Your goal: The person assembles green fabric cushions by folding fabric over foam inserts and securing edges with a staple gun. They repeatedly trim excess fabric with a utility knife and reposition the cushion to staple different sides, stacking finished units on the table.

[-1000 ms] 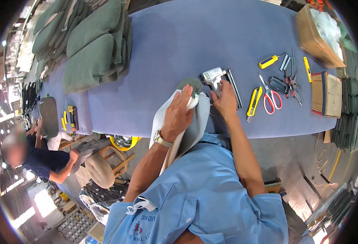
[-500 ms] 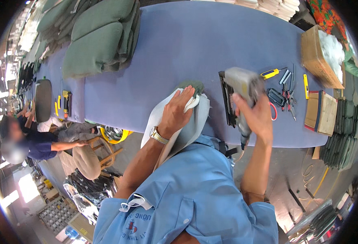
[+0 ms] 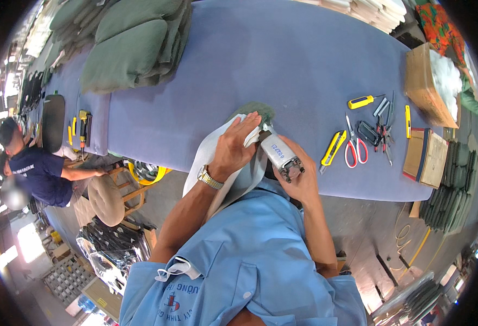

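My left hand [image 3: 232, 145], with a watch at the wrist, lies with outstretched fingers on pale fabric [image 3: 200, 165]. The fabric hangs over the table's near edge, and dark green upholstery [image 3: 256, 110] shows beyond my fingertips. My right hand [image 3: 304, 182] is wrapped round a grey pneumatic staple gun [image 3: 277, 152]. The gun's nose is beside my left fingers at the folded fabric; whether it touches is hard to tell. Its handle is mostly hidden by the right hand and the gun body.
Right of my hands lie a yellow utility knife [image 3: 334, 148], red-handled scissors [image 3: 355, 149], a screwdriver [image 3: 360, 101] and pliers. Boxes [image 3: 429, 81] stand at the right edge. Green cushions [image 3: 135, 49] are stacked far left. Another person [image 3: 43, 174] sits at the left.
My right hand has brought the staple gun left from the table's right part to beside my left hand. The scissors and utility knife now show fully. My left hand stays on the fabric.
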Motion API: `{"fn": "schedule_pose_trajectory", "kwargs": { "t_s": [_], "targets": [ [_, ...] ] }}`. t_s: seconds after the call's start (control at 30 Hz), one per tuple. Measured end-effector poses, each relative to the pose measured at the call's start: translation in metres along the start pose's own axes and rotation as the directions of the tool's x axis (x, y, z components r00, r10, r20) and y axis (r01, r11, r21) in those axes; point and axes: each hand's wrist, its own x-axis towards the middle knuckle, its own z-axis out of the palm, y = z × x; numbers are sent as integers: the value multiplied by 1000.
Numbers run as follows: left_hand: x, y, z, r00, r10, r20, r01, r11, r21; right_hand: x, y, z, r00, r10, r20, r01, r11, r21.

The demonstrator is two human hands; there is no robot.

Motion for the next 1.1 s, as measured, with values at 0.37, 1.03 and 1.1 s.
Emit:
{"fn": "schedule_pose_trajectory", "kwargs": {
  "t_s": [0.37,1.03,1.1],
  "targets": [
    [-1,-5,-5,1000,-24,5,25,998,-66,14,19,9,984,-149,-95,152,988,22],
    [12,-6,-17,994,-101,42,102,994,-35,37,35,7,995,-97,29,94,990,102],
    [13,-9,-18,995,-95,44,96,995,-33,45,32,3,994,-25,107,8,987,159]
  ]
}}
